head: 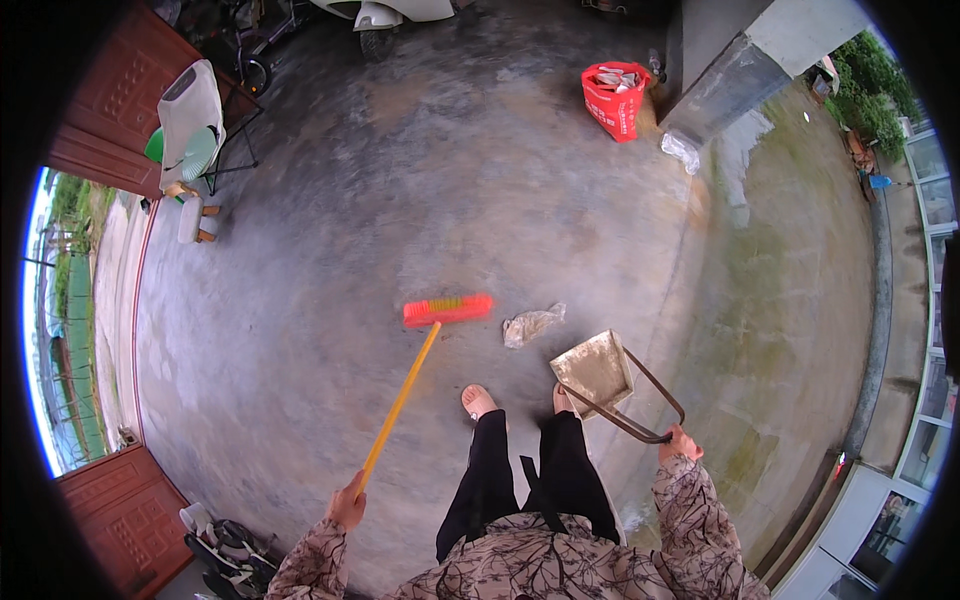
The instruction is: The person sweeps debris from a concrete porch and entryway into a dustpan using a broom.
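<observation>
My left hand [346, 504] grips the yellow handle of a broom [448, 310]; its red head is over the concrete floor in front of me, slightly blurred. My right hand [679, 444] is closed on the bent metal handle of a worn dustpan [594, 369], which hangs by my right foot with its pan towards the middle. Between the broom head and the dustpan a crumpled clear plastic bag [534, 325] lies on the floor. Small bits of dirt show just below the broom head.
A red bag [616, 101] filled with things stands by a concrete pillar [739, 75], near crumpled plastic [681, 152]. A folding chair [191, 120] and a small stool [196, 220] are at the left. A scooter [379, 26] stands at the far end.
</observation>
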Demonstrator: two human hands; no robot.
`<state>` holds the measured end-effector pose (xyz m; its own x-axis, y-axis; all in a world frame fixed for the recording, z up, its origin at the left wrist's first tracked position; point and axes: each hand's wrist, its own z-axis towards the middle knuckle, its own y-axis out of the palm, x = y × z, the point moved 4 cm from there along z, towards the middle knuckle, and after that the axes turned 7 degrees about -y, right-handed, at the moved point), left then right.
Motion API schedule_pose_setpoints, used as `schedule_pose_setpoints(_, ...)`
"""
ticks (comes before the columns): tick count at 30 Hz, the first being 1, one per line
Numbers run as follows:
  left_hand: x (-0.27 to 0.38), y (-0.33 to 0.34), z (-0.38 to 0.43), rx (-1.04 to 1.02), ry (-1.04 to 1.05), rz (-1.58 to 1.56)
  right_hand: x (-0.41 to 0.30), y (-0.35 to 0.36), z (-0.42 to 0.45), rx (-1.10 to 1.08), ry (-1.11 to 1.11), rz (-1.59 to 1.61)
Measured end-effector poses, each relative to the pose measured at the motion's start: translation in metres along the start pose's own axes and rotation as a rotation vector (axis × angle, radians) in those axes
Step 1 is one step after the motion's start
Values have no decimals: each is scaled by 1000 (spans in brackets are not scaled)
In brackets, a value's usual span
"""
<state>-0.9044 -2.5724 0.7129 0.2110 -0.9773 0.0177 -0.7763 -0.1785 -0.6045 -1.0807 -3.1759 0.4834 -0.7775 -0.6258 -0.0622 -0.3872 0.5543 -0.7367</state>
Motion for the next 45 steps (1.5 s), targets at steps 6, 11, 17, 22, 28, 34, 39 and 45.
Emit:
schedule_pose_setpoints(6, 131, 88, -33, -270, -266, -951, 46, 16, 3, -14, -91, 10)
schedule_pose_setpoints(11, 302, 183, 35, -774, -125, -1717, 88, 13, 8, -50, -89, 23)
schedule_pose_setpoints(17, 403, 267, 112, -1089, -158, -1891, 117, 31, -4, -26, -118, 55)
schedule_pose_setpoints(22, 310, 291, 102, -1001, -234, -2015, 134, 44, 4, -39, -96, 9)
schedule_pose_setpoints(28, 152, 284, 8, -598, -401, -1982, 147, 38, -3, -8, -140, -69)
schedule_pose_setpoints(34, 95, 264, -76, -353, -419, -1797, 166, 40, -39, -18, -150, -68)
schedule_pose_setpoints(39, 94, 273, -107, -393, -463, -1696, 189, 63, -74, 18, -109, -91)
schedule_pose_setpoints(45, 192, 342, -32, -930, -161, -1714, 206, 77, -88, 75, -94, -58)
